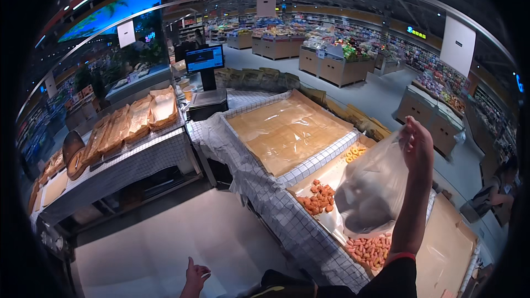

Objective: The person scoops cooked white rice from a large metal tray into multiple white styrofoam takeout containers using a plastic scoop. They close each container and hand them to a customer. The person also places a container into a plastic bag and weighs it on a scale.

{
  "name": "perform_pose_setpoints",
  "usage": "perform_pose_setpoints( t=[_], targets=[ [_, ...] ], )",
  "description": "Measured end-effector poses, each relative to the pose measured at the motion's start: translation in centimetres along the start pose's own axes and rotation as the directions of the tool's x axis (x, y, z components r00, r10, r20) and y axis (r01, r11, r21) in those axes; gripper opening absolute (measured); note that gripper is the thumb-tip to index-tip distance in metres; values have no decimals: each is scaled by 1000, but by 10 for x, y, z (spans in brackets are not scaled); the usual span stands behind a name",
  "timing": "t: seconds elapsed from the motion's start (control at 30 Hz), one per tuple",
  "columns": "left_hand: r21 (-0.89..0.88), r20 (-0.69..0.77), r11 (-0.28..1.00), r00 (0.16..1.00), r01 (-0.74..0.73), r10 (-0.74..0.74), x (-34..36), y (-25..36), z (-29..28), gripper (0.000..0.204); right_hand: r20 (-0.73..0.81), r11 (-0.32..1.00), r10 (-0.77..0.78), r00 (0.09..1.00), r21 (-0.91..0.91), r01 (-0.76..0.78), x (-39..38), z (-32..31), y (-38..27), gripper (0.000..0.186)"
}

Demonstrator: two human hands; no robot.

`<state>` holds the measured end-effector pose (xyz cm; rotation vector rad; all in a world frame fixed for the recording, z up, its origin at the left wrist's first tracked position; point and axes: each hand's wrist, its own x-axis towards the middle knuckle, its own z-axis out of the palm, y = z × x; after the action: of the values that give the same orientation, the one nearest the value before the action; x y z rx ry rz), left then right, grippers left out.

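High on the right, my right hand (415, 142) is closed on the gathered top of a translucent plastic bag (369, 185). The bag hangs full over a lined display tray, with rounded shapes dimly visible inside it. Around it in the tray lie orange-red food chunks (318, 198), small reddish oblong pieces (371, 250) and yellow ring-shaped snacks (355, 153). Low in the picture, above the pale floor, my left hand (196, 273) holds nothing. Its thumb points up and its fingers stretch to the right, away from the counter.
A paper-lined tray (295, 132) sits on the checked counter, behind the food. Beyond its left corner stands a scale (207, 99) with a screen (204, 58). Further left, a shelf carries several paper-lined baskets (138, 116). A person (494, 190) is at the far right.
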<state>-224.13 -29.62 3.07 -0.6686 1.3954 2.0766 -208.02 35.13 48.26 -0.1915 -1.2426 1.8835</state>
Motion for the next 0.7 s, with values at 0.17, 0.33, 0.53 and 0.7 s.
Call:
perform_pose_setpoints(
  t=[0.17, 0.33, 0.53, 0.7],
  targets=[
    [352, 36, 860, 924, -369, 381, 61, 117, 57, 29, 57, 984, 154, 986, 77, -158, 2, 122, 139, 14],
    [573, 144, 601, 790, -557, 595, 137, 213, 99, 4, 241, 908, 411, 879, -20, -419, 72, 224, 269, 19],
    [622, 228, 373, 614, -689, 755, 197, 354, 168, 10, 396, 885, 464, 793, -162, -437, 183, 351, 389, 21],
    [753, 283, 244, 635, -611, 719, 296, 453, 200, 16, 480, 883, 469, 742, -285, -374, 281, 440, 501, 23]
  ],
)
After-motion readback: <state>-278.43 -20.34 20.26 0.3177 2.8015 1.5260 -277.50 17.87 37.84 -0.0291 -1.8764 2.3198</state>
